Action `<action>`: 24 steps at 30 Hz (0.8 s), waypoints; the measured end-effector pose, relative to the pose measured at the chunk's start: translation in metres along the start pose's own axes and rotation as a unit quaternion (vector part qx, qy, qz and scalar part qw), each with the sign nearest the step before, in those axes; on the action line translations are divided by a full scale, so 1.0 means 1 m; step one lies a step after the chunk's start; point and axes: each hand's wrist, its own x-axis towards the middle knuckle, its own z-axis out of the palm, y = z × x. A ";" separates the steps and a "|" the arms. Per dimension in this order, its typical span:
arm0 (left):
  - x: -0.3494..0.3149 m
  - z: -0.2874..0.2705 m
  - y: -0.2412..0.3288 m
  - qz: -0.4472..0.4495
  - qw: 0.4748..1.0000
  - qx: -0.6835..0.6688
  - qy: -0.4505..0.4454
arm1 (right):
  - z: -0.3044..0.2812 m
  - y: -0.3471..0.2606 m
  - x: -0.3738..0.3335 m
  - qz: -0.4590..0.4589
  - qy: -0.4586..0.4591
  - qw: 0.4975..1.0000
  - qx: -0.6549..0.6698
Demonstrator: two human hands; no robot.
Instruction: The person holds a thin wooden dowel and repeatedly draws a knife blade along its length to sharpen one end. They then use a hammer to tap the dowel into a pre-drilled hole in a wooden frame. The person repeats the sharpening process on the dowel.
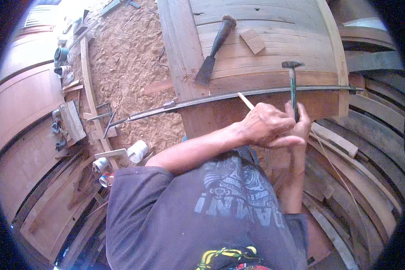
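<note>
My right hand (304, 118) is wrapped round the handle of a hammer (293, 85), its dark head raised over the wooden panel (274, 54). Beside it, my left hand (267, 123) is closed, and a thin pale wooden stick (245, 101) sticks out from it toward the panel's near edge. The two hands overlap in view, so the left fingertips are partly hidden. A long metal bar clamp (229, 96) runs across the near part of the panel. Farther off, a broad chisel (216, 47) lies on the panel near a small square wood block (253, 41).
Sawdust (126, 58) covers the ground left of the panel, beside a long wooden strip (87, 81). A white tub (137, 151) stands near my left elbow. Stacked planks (369, 130) fill the right side; large wooden boards (29, 105) lie at the far left.
</note>
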 end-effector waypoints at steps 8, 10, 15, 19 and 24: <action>-0.080 -0.150 -0.005 -0.326 0.726 -0.476 0.374 | 0.013 -0.020 0.104 -0.194 -0.006 0.972 -0.131; -0.095 -0.171 -0.003 -0.380 0.657 -0.444 0.476 | 0.020 -0.011 0.112 -0.180 -0.028 0.975 -0.128; -0.159 -0.166 0.001 -0.457 0.591 -0.414 0.520 | 0.021 -0.061 0.094 -0.245 0.017 0.931 -0.269; -0.173 -0.147 0.009 -0.499 0.554 -0.461 0.481 | 0.078 -0.107 0.108 -0.449 -0.024 0.863 -0.230; -0.202 -0.135 0.008 -0.535 0.621 -0.441 0.365 | 0.154 -0.149 0.132 -0.565 -0.077 0.780 -0.258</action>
